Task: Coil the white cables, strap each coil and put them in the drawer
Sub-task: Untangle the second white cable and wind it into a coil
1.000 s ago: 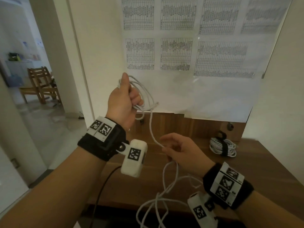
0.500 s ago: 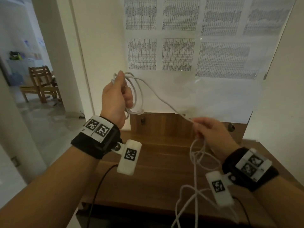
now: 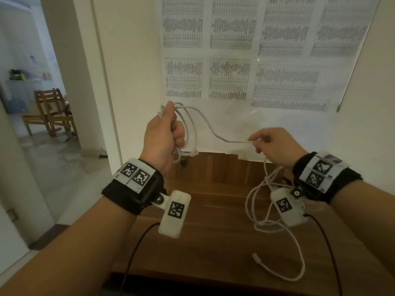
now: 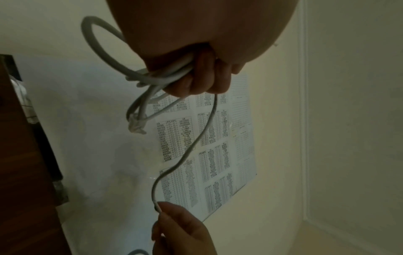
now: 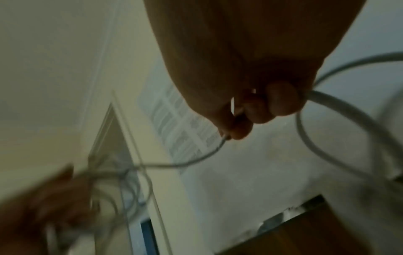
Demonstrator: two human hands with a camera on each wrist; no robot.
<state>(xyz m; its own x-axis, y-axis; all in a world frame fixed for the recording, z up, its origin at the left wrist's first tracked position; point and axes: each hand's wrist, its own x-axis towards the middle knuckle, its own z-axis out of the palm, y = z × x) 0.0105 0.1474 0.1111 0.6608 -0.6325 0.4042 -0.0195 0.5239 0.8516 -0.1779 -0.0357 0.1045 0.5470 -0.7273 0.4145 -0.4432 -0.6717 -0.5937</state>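
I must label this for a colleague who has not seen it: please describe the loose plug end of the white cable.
Look at the wooden desk under the wall charts. Near its front right lies the plug, on the white cable. Unlike the loops gripped by the left hand, it rests free.

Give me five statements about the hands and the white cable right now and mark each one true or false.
1. The left hand grips several loops of the white cable. True.
2. The right hand is empty. False: it pinches the cable between thumb and fingertips.
3. The cable is pulled taut in a straight line between the two hands. False: it runs between them in a slack, wavy curve.
4. A loose plug end of the cable lies over the wooden desk, below the right hand. True.
5. The loops in the left hand already have a strap around them. False: no strap shows on them; only the fingers hold them together.
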